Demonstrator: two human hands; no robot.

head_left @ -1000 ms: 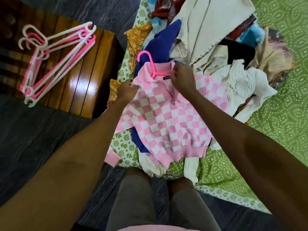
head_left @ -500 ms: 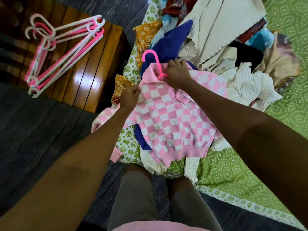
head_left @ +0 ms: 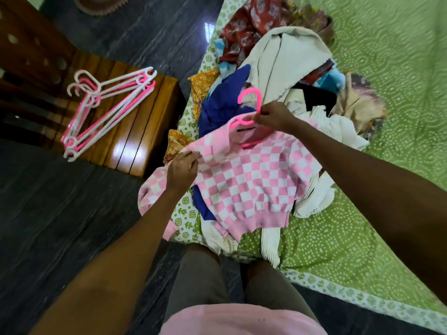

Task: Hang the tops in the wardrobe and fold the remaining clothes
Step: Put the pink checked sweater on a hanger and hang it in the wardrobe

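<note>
A pink and white checkered top (head_left: 244, 184) hangs on a bright pink hanger (head_left: 251, 105) above the edge of the bed. My right hand (head_left: 273, 116) pinches the hanger's neck just below the hook. My left hand (head_left: 182, 169) grips the top's left shoulder, and its left sleeve droops below that hand. Behind the top lies a heap of clothes (head_left: 278, 68): a blue garment, a cream cloth, red printed fabric and a white ribbed piece.
Several pink and white hangers (head_left: 106, 110) lie on a wooden stool (head_left: 135, 146) to the left. The bed has a green patterned sheet (head_left: 387, 68). Dark floor (head_left: 60, 213) lies around my legs.
My right hand moved from the collar to the hanger's neck and lifted it, so the top now hangs raised. My left hand slid outward along the shoulder.
</note>
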